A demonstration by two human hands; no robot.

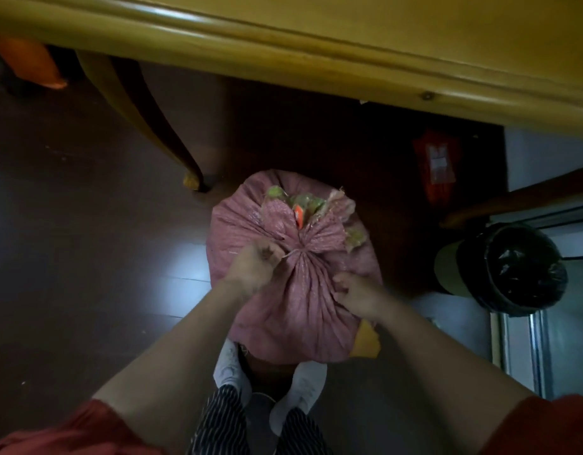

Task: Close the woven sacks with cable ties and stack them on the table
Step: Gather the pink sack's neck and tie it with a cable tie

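The left hand (pixel 255 267) is clenching the gathered neck of the pink woven sack (pixel 296 310), which is standing on the dark floor (pixel 86 224) just ahead of the white shoes (pixel 229 366). The right hand (pixel 357 295) is pinching a fold of its cloth, right of the neck. Beyond the fingers the yellow table (pixel 316 44) is overhanging; a black-lined bin (pixel 513 270) is sitting well right of them.
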